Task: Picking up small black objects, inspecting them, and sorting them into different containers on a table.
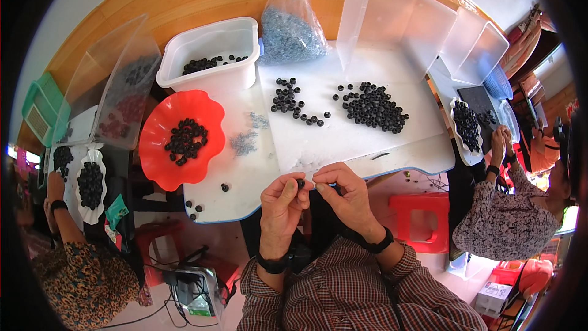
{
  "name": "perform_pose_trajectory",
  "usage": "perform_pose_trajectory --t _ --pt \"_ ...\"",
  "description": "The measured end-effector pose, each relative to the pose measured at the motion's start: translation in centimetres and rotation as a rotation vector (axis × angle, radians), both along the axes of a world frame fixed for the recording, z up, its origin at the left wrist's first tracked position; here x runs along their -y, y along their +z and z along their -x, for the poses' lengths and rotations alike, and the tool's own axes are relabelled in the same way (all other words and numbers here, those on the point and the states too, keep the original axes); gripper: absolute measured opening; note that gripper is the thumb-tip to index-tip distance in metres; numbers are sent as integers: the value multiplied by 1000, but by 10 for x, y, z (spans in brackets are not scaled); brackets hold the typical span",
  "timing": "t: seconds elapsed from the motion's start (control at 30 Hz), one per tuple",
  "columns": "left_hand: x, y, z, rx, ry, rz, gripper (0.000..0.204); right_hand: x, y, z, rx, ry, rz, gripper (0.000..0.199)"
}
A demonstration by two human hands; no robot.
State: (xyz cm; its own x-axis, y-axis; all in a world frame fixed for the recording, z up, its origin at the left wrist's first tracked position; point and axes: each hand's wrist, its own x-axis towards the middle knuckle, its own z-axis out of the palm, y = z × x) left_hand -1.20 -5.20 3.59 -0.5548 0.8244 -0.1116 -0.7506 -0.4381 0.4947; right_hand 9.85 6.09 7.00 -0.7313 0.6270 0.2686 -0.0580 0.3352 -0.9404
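Note:
My left hand (280,207) pinches a small round black part (301,182) between thumb and fingertips, just over the table's near edge. Close beside it, my right hand (350,203) has thumb and forefinger pressed together; a tiny pale tip shows there, too small to name. Beyond my hands, a dense pile of black parts (375,109) lies on the white table (288,147). A looser group of black parts (285,98) trails off to its left. Small bluish pieces (245,141) are scattered farther left, by a red scalloped dish (211,116) holding more black parts.
A white tub (242,73) with black parts and a clear bag (291,34) of bluish pieces stand at the back. Translucent bins (398,18) rise behind the pile. Co-workers sit at left (92,270) and right (502,220). A red stool (419,220) stands below.

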Motion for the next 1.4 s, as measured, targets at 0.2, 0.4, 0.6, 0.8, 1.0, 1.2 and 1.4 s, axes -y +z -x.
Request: perform_pose_trajectory --t 0.2,0.4,0.6,0.8,1.0,1.2,1.4 --pt "0 3 -2 8 -1 44 26 3 0 2 -3 12 1 14" --pt "-1 2 -3 -7 4 55 26 6 -2 6 -33 -8 57 13" --pt "-2 -5 -1 53 9 -10 22 11 -7 8 -21 29 131 15" --pt "0 2 3 32 55 77 20 11 -6 13 -44 45 128 14" --pt "8 30 20 -188 307 304 22 5 -1 10 91 32 137 13" --pt "15 50 59 -265 647 422 28 -2 -4 8 127 81 -11 10" --pt "32 50 96 -186 744 232 30 -22 3 6 213 56 -109 8"
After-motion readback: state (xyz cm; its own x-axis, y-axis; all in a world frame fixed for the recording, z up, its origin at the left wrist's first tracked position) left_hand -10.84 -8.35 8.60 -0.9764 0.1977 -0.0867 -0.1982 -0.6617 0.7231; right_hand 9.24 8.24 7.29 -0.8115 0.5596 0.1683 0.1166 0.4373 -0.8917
